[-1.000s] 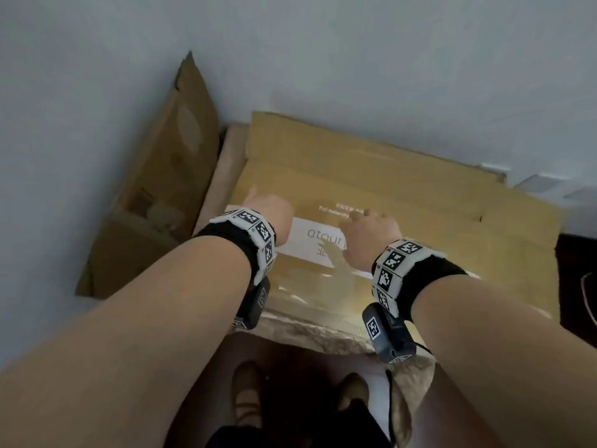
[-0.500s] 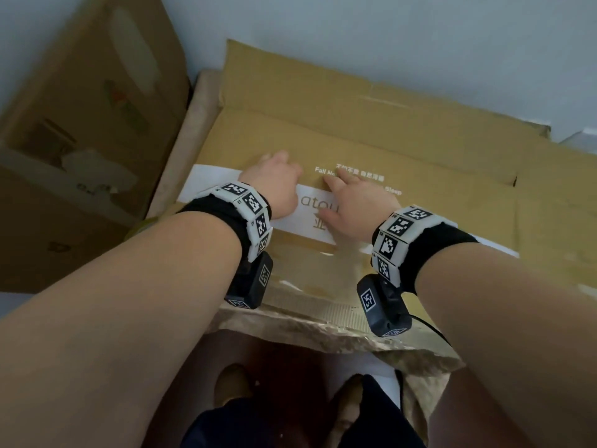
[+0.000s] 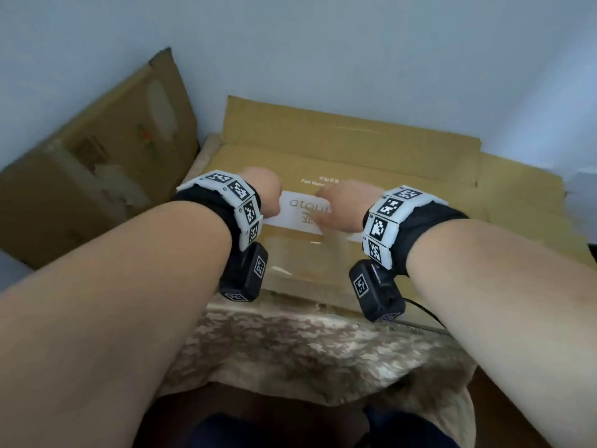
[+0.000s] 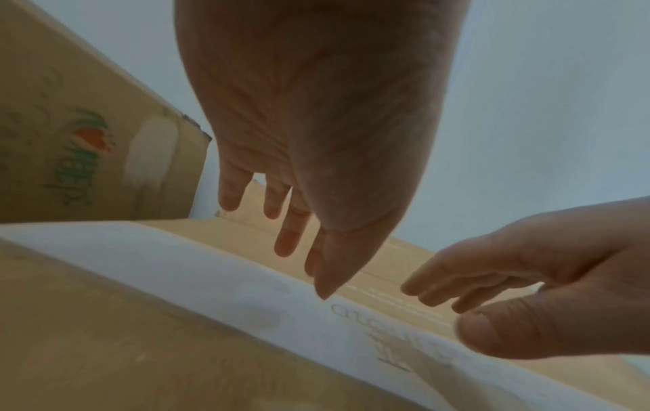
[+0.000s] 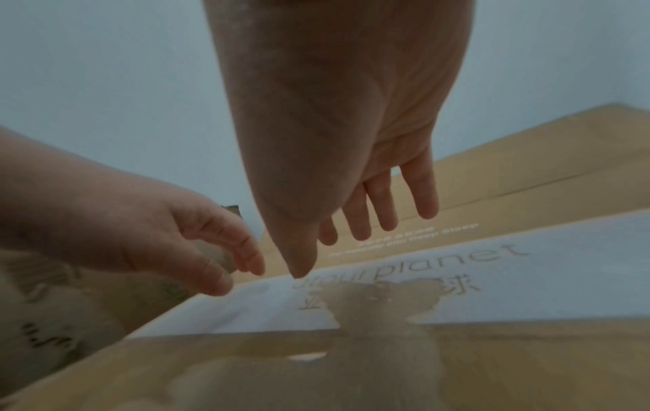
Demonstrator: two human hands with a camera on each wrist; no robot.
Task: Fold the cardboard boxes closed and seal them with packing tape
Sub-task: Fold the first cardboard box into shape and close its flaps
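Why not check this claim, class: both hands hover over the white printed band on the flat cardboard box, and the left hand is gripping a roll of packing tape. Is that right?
Not quite. The left hand grips nothing: the left wrist view shows its fingers straight and empty, and no tape roll shows anywhere. Both hands, the right hand too, do hover over the white band on the cardboard box.

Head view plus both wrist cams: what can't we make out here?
- Packing tape: in no view.
- Left hand fingers: head view, hidden behind its own wrist band; the left wrist view shows them straight.
- White label print on the flat cardboard box: head view, partly covered by the right hand.
- Side box print: blurred in all views.
- Whether fingertips touch the cardboard: unclear.
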